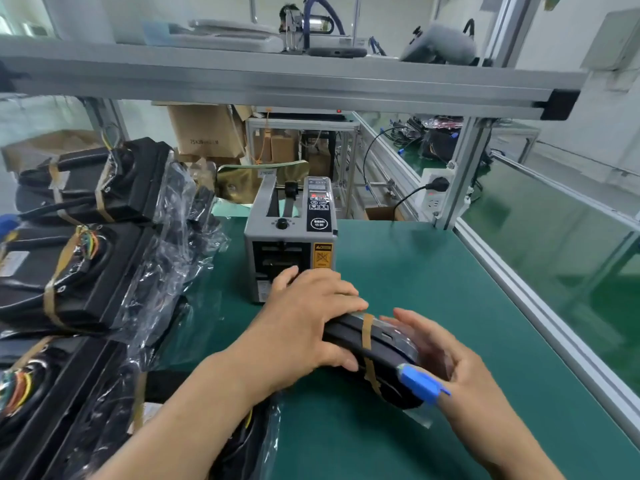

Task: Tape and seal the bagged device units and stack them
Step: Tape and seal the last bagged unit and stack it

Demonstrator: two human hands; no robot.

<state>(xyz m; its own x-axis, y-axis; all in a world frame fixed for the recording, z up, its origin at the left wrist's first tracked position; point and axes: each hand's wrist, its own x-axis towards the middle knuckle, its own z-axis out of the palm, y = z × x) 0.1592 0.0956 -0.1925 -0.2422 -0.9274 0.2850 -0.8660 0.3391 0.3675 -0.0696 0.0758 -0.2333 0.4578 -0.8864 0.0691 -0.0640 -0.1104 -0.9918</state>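
A black bagged device unit (384,355) stands on edge on the green mat, with a brown tape strip (367,332) wrapped over its top. My left hand (308,323) lies over its left end, fingers spread along the top edge and thumb curled on the near side. My right hand (450,362) cups the unit's far right side with straight fingers; a blue cot covers one fingertip (420,382). The grey tape dispenser (291,237) stands just behind my left hand. Taped bagged units (86,265) are stacked at the left.
The green work mat (433,271) stretches to the right up to an aluminium frame rail (540,292). An overhead shelf (277,81) spans the top. A socket with a black plug (436,188) hangs on the frame post. Cardboard boxes (207,133) stand behind.
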